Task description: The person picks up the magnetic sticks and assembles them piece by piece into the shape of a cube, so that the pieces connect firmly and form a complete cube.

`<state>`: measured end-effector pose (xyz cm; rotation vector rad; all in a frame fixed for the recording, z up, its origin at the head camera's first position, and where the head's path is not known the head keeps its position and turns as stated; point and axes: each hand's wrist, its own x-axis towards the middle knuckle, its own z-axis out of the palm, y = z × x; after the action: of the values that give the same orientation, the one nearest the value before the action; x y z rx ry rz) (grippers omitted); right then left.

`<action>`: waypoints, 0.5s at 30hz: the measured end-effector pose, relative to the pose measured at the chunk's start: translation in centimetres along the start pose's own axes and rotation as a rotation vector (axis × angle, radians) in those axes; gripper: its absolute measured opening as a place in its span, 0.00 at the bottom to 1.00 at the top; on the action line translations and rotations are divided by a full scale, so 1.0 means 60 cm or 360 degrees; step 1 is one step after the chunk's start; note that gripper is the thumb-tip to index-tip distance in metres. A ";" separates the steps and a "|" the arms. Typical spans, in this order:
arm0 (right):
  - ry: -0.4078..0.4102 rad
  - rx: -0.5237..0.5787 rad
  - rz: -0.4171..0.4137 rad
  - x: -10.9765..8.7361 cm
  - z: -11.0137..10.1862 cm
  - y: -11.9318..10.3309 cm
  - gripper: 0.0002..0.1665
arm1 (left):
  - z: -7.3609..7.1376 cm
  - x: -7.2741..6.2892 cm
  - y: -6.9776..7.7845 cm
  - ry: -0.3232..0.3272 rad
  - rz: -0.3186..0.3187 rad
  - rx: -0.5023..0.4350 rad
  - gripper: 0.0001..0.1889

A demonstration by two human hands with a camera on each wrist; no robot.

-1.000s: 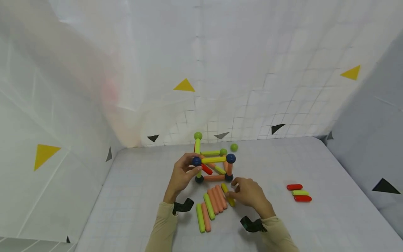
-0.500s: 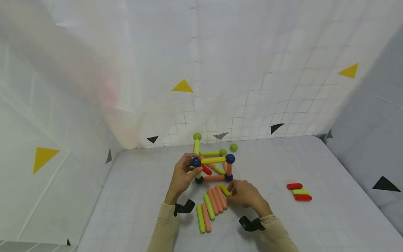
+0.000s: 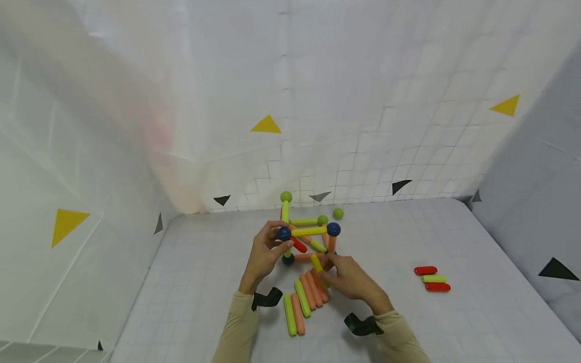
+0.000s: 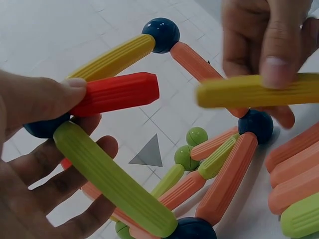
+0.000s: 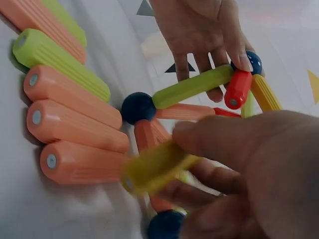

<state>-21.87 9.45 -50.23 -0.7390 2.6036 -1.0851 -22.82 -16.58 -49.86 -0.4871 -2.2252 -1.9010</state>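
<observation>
The left hand (image 3: 263,252) pinches the frame (image 3: 309,231) at 1 blue ball (image 4: 46,128) and 1 red stick (image 4: 122,93). The right hand (image 3: 351,278) pinches 1 yellow stick (image 3: 317,264) near the orange sticks (image 3: 307,292) on the desk (image 3: 495,317).

From my seat I take this for a lab-like booth: pale sheeting (image 3: 331,75), creased and partly gridded, walls in the tabletop (image 3: 181,307), and yellow triangles (image 3: 267,125) and dark triangles (image 3: 558,269) dot the sides like markers.
</observation>
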 end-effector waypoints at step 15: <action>0.0503 -0.0157 0.0028 0.014 0.026 -0.005 0.17 | 0.001 0.003 -0.002 -0.0016 0.0042 -0.0013 0.20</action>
<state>-21.90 7.87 -51.08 -0.6054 2.9393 -1.1584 -23.04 -16.52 -49.88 -0.5257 -2.2068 -1.8994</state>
